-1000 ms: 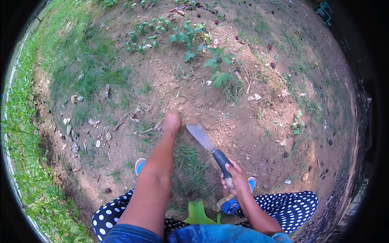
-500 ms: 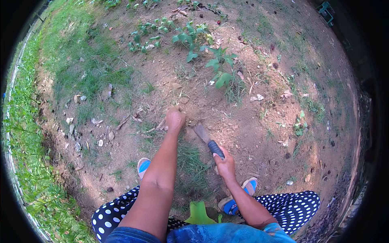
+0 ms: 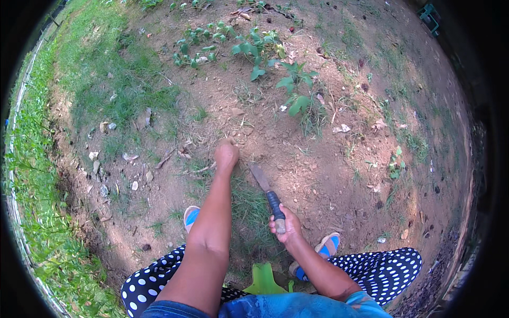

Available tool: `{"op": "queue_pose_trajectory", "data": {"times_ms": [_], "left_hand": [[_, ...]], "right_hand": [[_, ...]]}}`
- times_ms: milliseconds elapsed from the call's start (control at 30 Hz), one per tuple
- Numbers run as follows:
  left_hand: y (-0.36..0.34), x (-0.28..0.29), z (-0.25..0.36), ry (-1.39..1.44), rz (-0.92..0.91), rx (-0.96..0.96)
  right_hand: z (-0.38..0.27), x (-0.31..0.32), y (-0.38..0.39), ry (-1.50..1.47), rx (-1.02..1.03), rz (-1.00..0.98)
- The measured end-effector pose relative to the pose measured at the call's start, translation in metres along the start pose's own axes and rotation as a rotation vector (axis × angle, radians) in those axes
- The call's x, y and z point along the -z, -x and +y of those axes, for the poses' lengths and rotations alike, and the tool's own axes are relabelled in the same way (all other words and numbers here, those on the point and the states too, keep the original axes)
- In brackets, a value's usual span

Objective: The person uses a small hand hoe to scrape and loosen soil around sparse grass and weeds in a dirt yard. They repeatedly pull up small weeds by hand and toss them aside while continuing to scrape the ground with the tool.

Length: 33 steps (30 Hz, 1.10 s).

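Note:
My right hand [image 3: 287, 224] is closed round the black-wrapped handle of a short, broad-bladed knife [image 3: 261, 178]. Its grey blade points up and left, with the tip at the soil near my left hand. My left hand [image 3: 227, 153] is lowered to the ground, its fingers closed and mostly hidden behind the back of the hand. Whatever those fingers grip cannot be made out. Short grass [image 3: 250, 209] grows just below the blade, between my two arms. Loose brown soil [image 3: 297, 169] surrounds both hands.
Leafy green plants [image 3: 298, 87] stand ahead, beyond my hands. Grass patches [image 3: 124, 98] and scattered stones [image 3: 134, 185] lie to the left, with a green border of plants [image 3: 40, 212] farther out. My blue sandals [image 3: 330, 244] are planted on either side. A green leaf-like piece [image 3: 262, 278] shows near my lap.
The knife has swung more upright, and my right hand has drawn back toward me and left, showing the handle's end. My left hand stays low at nearly the same spot.

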<state>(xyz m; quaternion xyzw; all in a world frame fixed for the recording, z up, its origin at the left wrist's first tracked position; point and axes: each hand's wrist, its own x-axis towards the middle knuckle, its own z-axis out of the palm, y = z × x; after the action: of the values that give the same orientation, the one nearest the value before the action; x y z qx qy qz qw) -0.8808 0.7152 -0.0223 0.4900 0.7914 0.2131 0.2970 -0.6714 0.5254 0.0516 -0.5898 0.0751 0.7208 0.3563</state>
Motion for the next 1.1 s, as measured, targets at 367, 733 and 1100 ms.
{"op": "queue_pose_trajectory", "data": {"times_ms": [367,733,1100], "left_hand": [[0.013,-0.007,-0.008,0.024,0.048,0.044],[0.034,-0.012,0.007,-0.099,-0.081,0.035],[0.066,-0.011,0.013,-0.351,-0.084,-0.230]], "right_hand": [[-0.075,0.019,0.074,0.133,0.155,-0.022],[-0.013,-0.010,-0.037,1.092,1.331,0.197],[-0.073,0.042,0.076,0.297,0.214,-0.041]]}}
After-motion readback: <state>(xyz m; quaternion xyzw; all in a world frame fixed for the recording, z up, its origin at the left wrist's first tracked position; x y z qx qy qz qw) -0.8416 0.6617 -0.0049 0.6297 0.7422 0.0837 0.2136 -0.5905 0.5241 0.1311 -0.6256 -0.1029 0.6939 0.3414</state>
